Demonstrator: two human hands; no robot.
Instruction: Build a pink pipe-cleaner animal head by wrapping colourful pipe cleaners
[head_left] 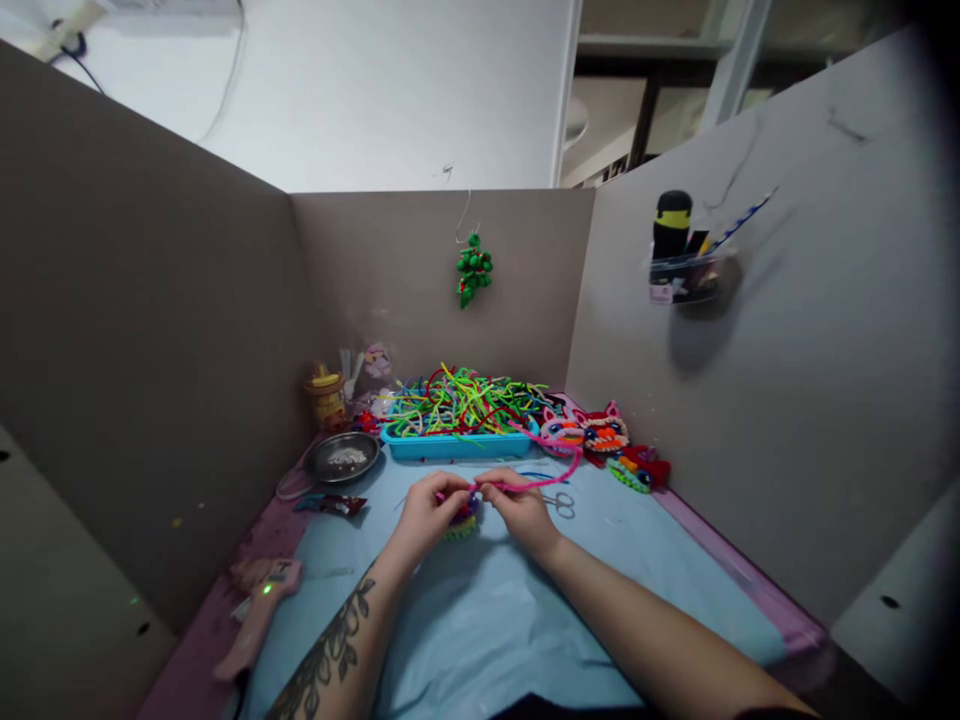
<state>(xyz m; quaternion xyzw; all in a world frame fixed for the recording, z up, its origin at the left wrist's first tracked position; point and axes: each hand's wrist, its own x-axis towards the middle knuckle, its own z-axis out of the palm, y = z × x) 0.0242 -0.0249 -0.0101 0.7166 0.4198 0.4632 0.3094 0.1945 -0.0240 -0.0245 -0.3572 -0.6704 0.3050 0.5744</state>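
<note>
Both hands meet over the middle of the blue table cover. My left hand (433,510) is closed on a small purple and yellow-green fuzzy piece (463,525), partly hidden by the fingers. A bright pink pipe cleaner (551,478) runs from between the hands, rises to the right and curls back toward the tray. My right hand (519,508) pinches this pipe cleaner close to the left fingertips. Just beyond the right hand lie scissors (564,503), partly covered by it.
A blue tray (457,446) heaped with coloured pipe cleaners stands at the back. Finished fuzzy figures (606,432) lie right of it. On the left are a metal bowl (343,457), a wrapper (331,504) and a pink glue gun (259,610). Grey partitions (435,300) enclose three sides.
</note>
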